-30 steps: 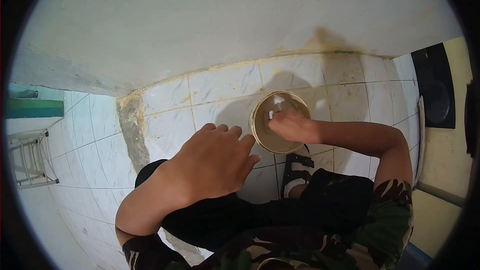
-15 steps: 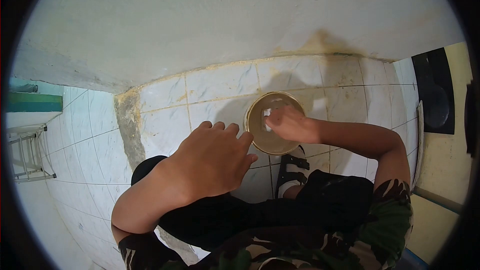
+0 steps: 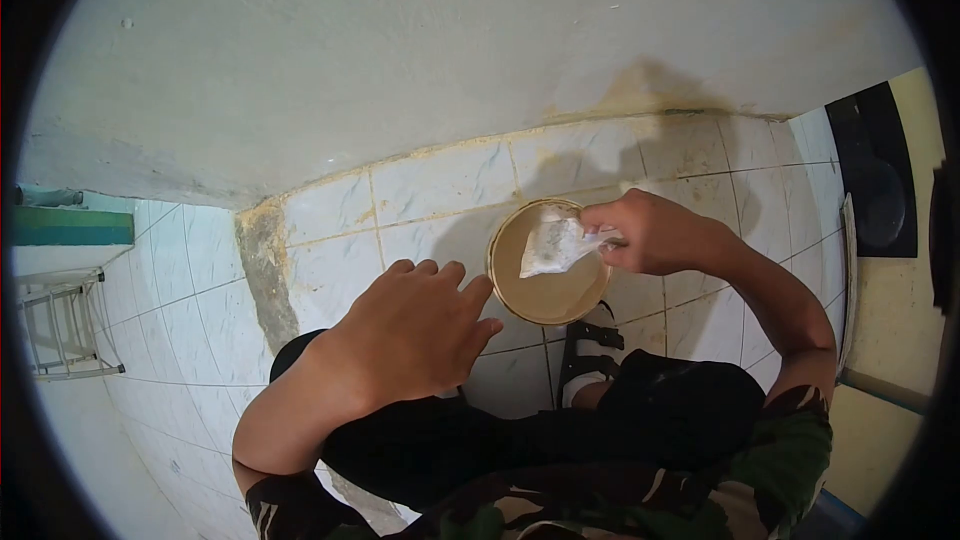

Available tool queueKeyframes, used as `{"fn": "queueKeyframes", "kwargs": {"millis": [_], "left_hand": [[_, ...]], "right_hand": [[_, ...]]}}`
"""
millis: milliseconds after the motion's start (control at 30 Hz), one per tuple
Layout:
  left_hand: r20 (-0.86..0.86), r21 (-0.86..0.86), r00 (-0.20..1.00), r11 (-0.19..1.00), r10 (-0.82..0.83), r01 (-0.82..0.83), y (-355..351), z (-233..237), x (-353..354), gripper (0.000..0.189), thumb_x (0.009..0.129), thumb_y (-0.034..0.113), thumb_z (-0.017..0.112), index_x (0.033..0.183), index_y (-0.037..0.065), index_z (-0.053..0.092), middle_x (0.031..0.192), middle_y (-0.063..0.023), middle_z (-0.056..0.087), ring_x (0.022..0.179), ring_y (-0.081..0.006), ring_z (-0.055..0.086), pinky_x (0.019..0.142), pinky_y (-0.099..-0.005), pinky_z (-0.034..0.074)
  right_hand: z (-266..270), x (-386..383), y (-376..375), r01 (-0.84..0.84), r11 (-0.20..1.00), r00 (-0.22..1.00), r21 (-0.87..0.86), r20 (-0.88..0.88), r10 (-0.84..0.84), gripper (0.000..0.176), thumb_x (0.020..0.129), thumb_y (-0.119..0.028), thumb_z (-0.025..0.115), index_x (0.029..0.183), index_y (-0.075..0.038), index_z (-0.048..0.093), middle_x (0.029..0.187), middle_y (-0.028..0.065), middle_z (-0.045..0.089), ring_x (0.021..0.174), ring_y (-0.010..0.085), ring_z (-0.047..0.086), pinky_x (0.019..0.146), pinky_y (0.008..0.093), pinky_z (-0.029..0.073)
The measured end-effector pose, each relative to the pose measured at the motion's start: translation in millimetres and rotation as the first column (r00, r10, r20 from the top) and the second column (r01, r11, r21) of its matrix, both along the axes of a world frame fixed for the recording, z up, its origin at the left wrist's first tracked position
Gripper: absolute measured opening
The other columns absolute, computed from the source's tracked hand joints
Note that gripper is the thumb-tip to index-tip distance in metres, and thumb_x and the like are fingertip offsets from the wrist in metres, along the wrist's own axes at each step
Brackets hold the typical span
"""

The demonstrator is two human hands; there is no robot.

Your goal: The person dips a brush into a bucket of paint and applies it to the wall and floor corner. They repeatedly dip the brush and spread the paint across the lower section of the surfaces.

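My right hand (image 3: 655,232) pinches the narrow end of a white, flared piece (image 3: 555,245), which looks like a small plastic bag gathered at its neck; I cannot tell its exact kind. Its wide end points left, over the mouth of a round bucket (image 3: 497,292) with a tan rim. A pale beige inside shows below it. To the left of the bucket, my left hand (image 3: 415,330) hovers palm down above my dark-clothed knee, fingers loosely spread and holding nothing.
White floor tiles (image 3: 430,185) with stained joints meet a pale wall (image 3: 400,50), its base marked brown. My sandalled foot (image 3: 590,350) is right by the bucket. A metal rack (image 3: 65,330) stands at far left; a black panel (image 3: 875,175) is at right.
My right hand has come up out of the bucket and moved right, bringing the white flared piece into view. My left hand has shifted slightly left and down.
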State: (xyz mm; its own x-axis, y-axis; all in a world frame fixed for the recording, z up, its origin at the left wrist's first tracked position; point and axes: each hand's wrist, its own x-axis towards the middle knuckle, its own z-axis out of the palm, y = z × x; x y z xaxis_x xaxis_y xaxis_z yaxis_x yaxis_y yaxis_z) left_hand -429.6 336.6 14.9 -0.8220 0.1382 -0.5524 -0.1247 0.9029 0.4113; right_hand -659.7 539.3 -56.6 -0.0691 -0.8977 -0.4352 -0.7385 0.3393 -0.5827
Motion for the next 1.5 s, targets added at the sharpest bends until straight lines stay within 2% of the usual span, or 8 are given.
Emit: {"fn": "queueKeyframes", "kwargs": {"millis": [400,467,567,700,767,1033,1367,1500], "left_hand": [[0.033,-0.005,0.999,1.0,0.0,0.0,2.4,-0.1,-4.7,0.044,0.105,0.03,0.054,0.135,-0.002,0.057,0.12,-0.0222,0.067,0.113,-0.0386,0.064,0.107,-0.0452,0.045],[0.052,-0.008,0.999,1.0,0.004,-0.003,3.4,2.8,-7.1,0.044,0.105,0.03,0.054,0.135,-0.002,0.057,0.121,-0.0221,0.067,0.113,-0.0386,0.064,0.107,-0.0453,0.045],[0.06,-0.013,0.998,1.0,0.008,-0.007,3.9,3.1,-7.2,0.045,0.105,0.031,0.054,0.136,-0.001,0.057,0.122,-0.0219,0.067,0.114,-0.0384,0.064,0.107,-0.0449,0.045],[0.044,-0.031,0.999,0.999,0.016,-0.015,3.0,0.2,-7.5,0.046,0.105,0.031,0.054,0.137,-0.001,0.057,0.125,-0.0214,0.067,0.116,-0.0379,0.064,0.107,-0.0444,0.046],[-0.034,-0.016,0.999,1.0,0.007,-0.008,1.7,-8.7,-2.2,0.041,0.105,0.032,0.053,0.129,-0.001,0.059,0.113,-0.0217,0.067,0.109,-0.0385,0.066,0.102,-0.0455,0.048],[-0.103,0.007,0.995,1.0,0.006,-0.006,1.7,-12.2,0.4,0.039,0.105,0.033,0.053,0.121,-0.001,0.06,0.101,-0.0221,0.068,0.103,-0.0392,0.067,0.098,-0.0473,0.049],[-0.04,0.009,0.999,1.0,0.018,-0.017,-3.4,-2.3,1.6,0.042,0.105,0.034,0.052,0.128,0.0,0.059,0.111,-0.0207,0.068,0.108,-0.0384,0.066,0.1,-0.0456,0.049],[0.079,-0.032,0.99,0.993,0.117,-0.115,-7.4,0.7,-7.8,0.047,0.106,0.035,0.051,0.138,0.002,0.058,0.122,-0.0199,0.068,0.113,-0.0386,0.064,0.102,-0.0442,0.049]], "right_hand": [[-27.3,-49.6,31.0,0.203,0.978,0.915,0.054,0.345,-0.209,0.016,0.083,-0.012,0.068,0.094,-0.003,0.062,0.074,0.0035,0.066,0.064,0.0099,0.053,0.058,0.0296,0.042],[-9.0,-54.7,29.6,0.329,0.887,0.775,0.325,0.444,-0.45,0.011,0.085,-0.009,0.067,0.092,-0.005,0.06,0.072,-0.0002,0.065,0.057,0.0064,0.047,0.049,0.0256,0.035],[-16.7,-71.6,38.8,0.443,0.851,0.597,0.281,0.615,-0.514,0.011,0.089,-0.009,0.069,0.096,-0.006,0.062,0.085,0.0021,0.066,0.052,0.0034,0.046,0.043,0.022,0.031],[-30.0,-74.7,34.5,0.641,0.751,0.56,0.159,0.572,-0.599,0.008,0.089,-0.006,0.065,0.092,-0.005,0.058,0.075,0.0001,0.063,0.057,0.0059,0.046,0.048,0.0255,0.034],[-83.4,-81.6,35.8,0.569,0.716,0.818,-0.405,0.369,-0.441,0.01,0.09,-0.006,0.066,0.093,-0.003,0.056,0.077,0.0028,0.064,0.06,0.0082,0.049,0.054,0.0272,0.04],[-170.6,-55.2,-5.9,0.69,0.576,0.671,-0.438,0.088,-0.737,0.021,0.085,-0.007,0.066,0.103,0.001,0.059,0.084,0.0246,0.067,0.08,0.0414,0.067,0.075,0.0459,0.052],[-109.6,-52.9,-34.0,0.672,0.503,0.621,-0.543,0.045,-0.782,0.023,0.086,-0.004,0.064,0.108,0.0,0.058,0.084,0.0254,0.067,0.08,0.0447,0.067,0.074,0.0449,0.052],[-75.2,-48.5,-12.9,0.712,0.413,0.591,-0.569,0.168,-0.789,0.023,0.091,-0.006,0.063,0.112,-0.001,0.056,0.084,0.0208,0.068,0.072,0.0328,0.068,0.067,0.0409,0.053]]}}
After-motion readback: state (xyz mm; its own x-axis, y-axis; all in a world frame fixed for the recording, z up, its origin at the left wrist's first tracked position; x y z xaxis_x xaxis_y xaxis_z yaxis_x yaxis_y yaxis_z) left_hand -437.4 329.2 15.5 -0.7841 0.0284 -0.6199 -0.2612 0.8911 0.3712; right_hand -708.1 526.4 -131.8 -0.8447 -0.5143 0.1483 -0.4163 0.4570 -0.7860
